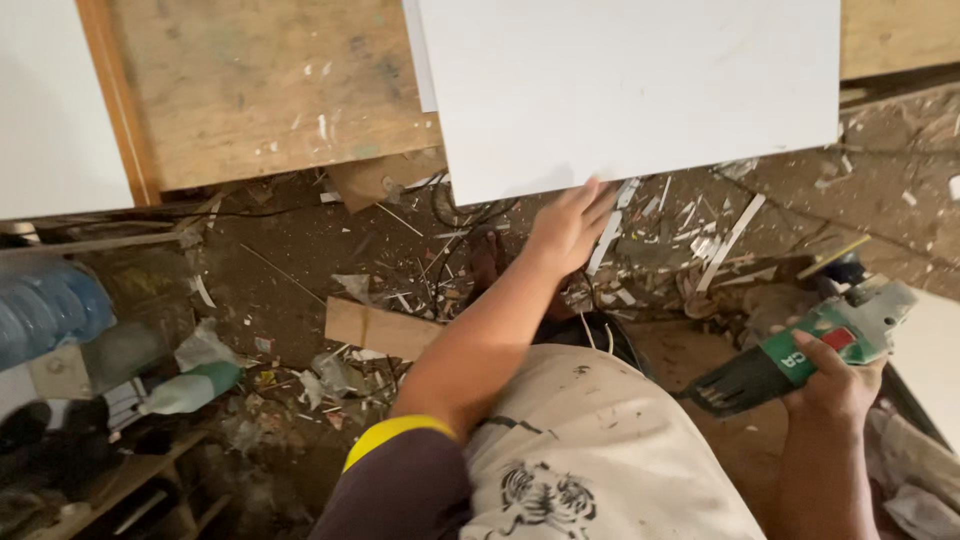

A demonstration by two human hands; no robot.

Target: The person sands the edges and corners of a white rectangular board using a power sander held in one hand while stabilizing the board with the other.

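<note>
Left hand lies flat, fingers spread, on the lower edge of the white panel, upper centre of the frame, overhanging the wooden desk. Right hand, lower right, has its grip closed on a green angle grinder. Risks, as I judge them: the panel overhangs with only a palm steadying it, so it could slip or tip; offcuts on the floor make poor footing; the grinder disc sits near the knee.

Dirt floor littered with scraps, a wooden workbench above it.
</note>
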